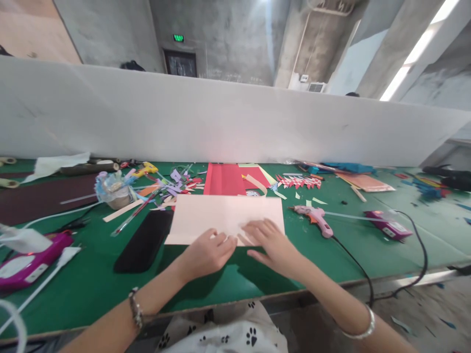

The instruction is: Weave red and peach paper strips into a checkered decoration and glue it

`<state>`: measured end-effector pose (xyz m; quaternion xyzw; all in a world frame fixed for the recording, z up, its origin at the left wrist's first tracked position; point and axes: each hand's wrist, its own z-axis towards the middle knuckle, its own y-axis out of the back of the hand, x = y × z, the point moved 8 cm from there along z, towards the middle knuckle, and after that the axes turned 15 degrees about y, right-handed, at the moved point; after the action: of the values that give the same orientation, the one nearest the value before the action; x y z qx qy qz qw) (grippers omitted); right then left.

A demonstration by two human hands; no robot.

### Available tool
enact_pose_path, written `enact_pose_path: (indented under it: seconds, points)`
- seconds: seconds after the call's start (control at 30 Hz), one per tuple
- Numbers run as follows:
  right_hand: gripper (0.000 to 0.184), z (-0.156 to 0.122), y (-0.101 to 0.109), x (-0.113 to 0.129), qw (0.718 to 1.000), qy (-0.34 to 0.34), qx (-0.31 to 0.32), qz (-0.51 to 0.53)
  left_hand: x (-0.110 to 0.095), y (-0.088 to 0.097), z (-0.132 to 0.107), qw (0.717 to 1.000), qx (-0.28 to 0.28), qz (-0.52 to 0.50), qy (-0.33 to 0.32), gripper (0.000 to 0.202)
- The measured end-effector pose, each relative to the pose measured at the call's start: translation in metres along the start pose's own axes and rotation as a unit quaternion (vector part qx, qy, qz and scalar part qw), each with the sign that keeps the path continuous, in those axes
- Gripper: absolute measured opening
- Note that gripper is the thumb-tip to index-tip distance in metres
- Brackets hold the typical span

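Observation:
A pale pink sheet of paper (206, 215), wider than it is deep, lies in front of me. My left hand (209, 251) is at its near edge, with curled fingers and the fingertips pinched together on the paper. Over the sheet's near right part is my right hand (270, 245), its fingers stretched out and lying on the paper, the thumb apart from them. The fingertips of both hands are close together and slightly blurred. Left of the sheet lies a black phone (142, 241); red paper (225, 177) shows behind it.
To the right lies a pink glue gun (316, 218) with its cable, near a purple power strip (388, 225). A second power strip (31, 260) sits at the left edge. Paper scraps (176, 184) and a pen (134, 214) lie behind the phone. A white partition (235, 122) closes off the back.

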<state>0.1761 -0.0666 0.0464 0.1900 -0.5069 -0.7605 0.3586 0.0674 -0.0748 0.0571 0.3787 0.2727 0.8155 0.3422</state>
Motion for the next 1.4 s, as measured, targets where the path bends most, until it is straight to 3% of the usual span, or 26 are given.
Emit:
enact_pose_path:
  seconds: [0.07,0.13,0.23,0.33,0.47,0.57,0.83,1.1,1.4]
  points:
    - [0.040,-0.008,-0.033,-0.003,0.997,-0.023,0.040,0.055,-0.009,-0.026,-0.012,0.996,0.072,-0.037,0.022,0.019]
    - [0.035,-0.016,-0.052,-0.007,0.994,-0.053,0.063,0.073,-0.007,-0.046,-0.021,0.980,0.154,-0.087,0.090,0.017]
    - [0.029,-0.018,-0.060,-0.009,0.989,-0.076,0.089,0.088,0.001,-0.060,-0.029,0.944,0.245,-0.131,0.176,0.034]
    - [0.018,-0.013,-0.055,-0.008,0.990,-0.060,0.100,0.075,0.004,-0.062,-0.030,0.923,0.286,-0.151,0.206,0.019]
    - [0.019,-0.008,-0.049,-0.010,0.995,-0.027,0.087,-0.037,0.001,-0.060,-0.028,0.938,0.263,-0.118,0.195,0.016]
    - [0.020,-0.012,-0.053,-0.009,0.994,-0.015,0.098,-0.049,-0.003,-0.063,-0.032,0.946,0.252,-0.096,0.179,0.013]
    - [0.017,-0.026,-0.053,-0.005,0.996,-0.040,0.065,0.053,0.002,-0.063,-0.047,0.922,0.251,-0.194,0.224,0.014]
    - [0.018,-0.021,-0.054,-0.012,0.998,-0.045,0.039,0.009,0.012,-0.059,-0.046,0.898,0.237,-0.247,0.275,0.024]
    - [0.019,-0.007,-0.057,-0.012,0.993,-0.039,0.087,-0.069,0.025,-0.073,-0.050,0.852,0.284,-0.267,0.349,0.026]
